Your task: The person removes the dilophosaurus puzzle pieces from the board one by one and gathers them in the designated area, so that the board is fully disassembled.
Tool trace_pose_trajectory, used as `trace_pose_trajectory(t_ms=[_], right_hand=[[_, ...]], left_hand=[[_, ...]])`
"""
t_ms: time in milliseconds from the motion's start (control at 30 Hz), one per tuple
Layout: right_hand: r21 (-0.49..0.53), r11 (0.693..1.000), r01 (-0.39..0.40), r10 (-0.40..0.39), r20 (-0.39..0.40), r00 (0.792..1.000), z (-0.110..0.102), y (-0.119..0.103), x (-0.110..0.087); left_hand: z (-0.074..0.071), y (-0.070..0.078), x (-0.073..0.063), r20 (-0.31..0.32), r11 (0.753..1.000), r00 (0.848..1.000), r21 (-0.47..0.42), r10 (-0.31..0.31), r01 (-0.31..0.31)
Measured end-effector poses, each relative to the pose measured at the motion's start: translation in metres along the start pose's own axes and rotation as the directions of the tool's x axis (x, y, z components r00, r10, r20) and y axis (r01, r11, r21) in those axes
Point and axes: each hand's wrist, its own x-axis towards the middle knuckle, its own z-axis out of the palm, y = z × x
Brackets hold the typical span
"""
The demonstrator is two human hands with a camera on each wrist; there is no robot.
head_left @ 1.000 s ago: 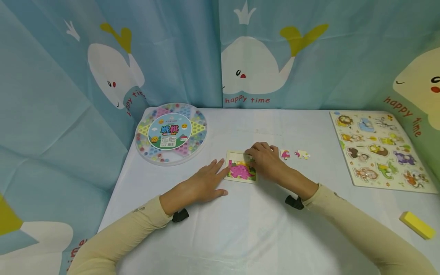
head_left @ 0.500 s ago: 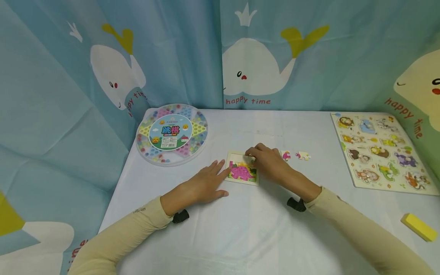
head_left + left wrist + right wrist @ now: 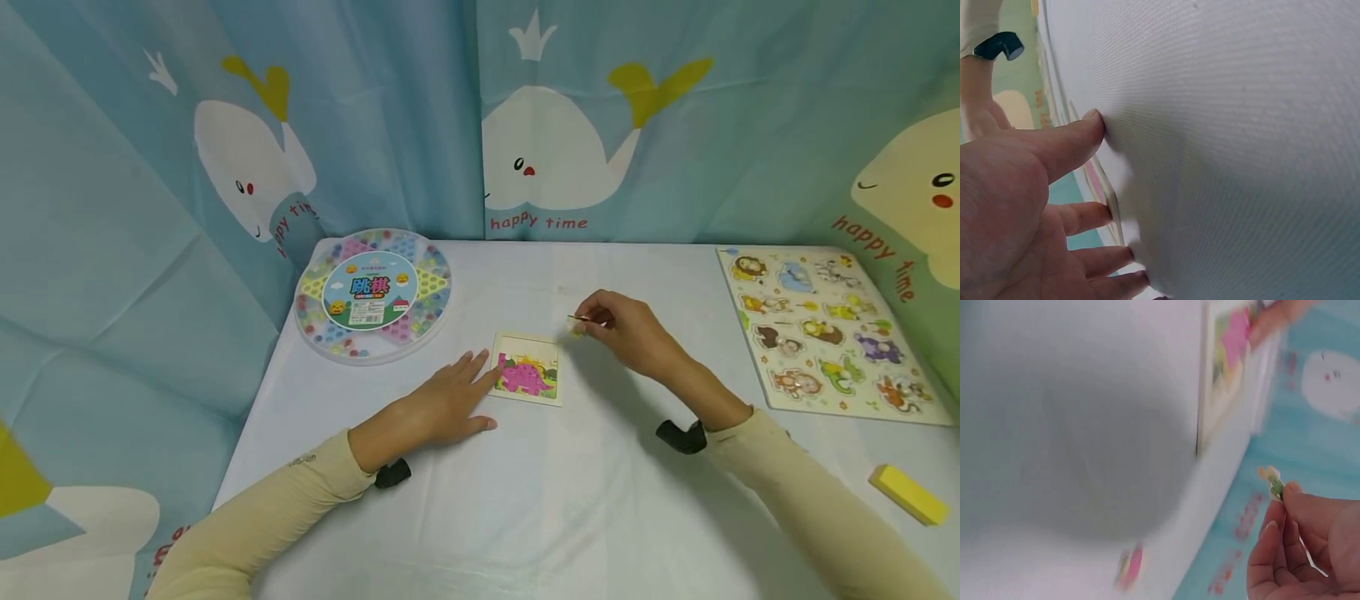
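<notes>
My left hand [image 3: 447,400] lies with spread fingers at the left edge of a small jigsaw puzzle board [image 3: 525,402], its fingertips touching the frame. The board carries a pink dinosaur picture, and its upper part shows bare backing. Off the board's right side, my right hand [image 3: 626,333] pinches a small puzzle piece [image 3: 1275,485] between thumb and fingers, above the table. Green and yellowish colours show on that piece. A thin white edge shows among the curled fingers in the right wrist view; what it is I cannot tell. A blurred pink puzzle piece [image 3: 1130,567] lies on the table.
A round Chinese checkers set [image 3: 372,297] stands at the back left. On the right lies a large animal peg board [image 3: 832,333], with a yellow block [image 3: 909,494] nearer the front. A printed curtain [image 3: 420,125] hangs behind the table.
My right hand has lifted away from the board to the right with a puzzle piece in its fingers. It now covers the loose pieces in the head view. The left hand stays put.
</notes>
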Motion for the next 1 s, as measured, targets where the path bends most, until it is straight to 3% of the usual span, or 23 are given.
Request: trace_pose_trajectory(t_ms=[233,367,533,700,1000], right_hand=[[-0.102,0.993,-0.050,0.049,-0.008,0.999,-0.054,0.039,-0.022],[-0.128,0.984,-0.122,0.128,0.041,0.991,-0.081,0.067,-0.036],[-0.133,0.968,-0.213,0.230,0.128,0.965,-0.105,0.099,-0.052],[-0.126,0.953,-0.274,0.294,0.180,0.939,-0.108,0.115,-0.059],[-0.219,0.933,-0.286,0.311,0.088,0.946,-0.094,0.126,-0.060]], left_hand=[[-0.001,0.000,-0.001,0.000,1.000,1.000,-0.012,0.001,-0.001],[-0.002,0.000,-0.001,-0.003,1.000,1.000,-0.009,0.006,-0.007],[-0.002,0.001,-0.001,-0.004,1.000,1.000,0.003,0.012,-0.012],[-0.001,0.001,-0.001,-0.003,1.000,1.000,0.002,0.002,-0.002],[0.000,0.001,0.000,-0.001,1.000,1.000,-0.001,-0.007,0.007]])
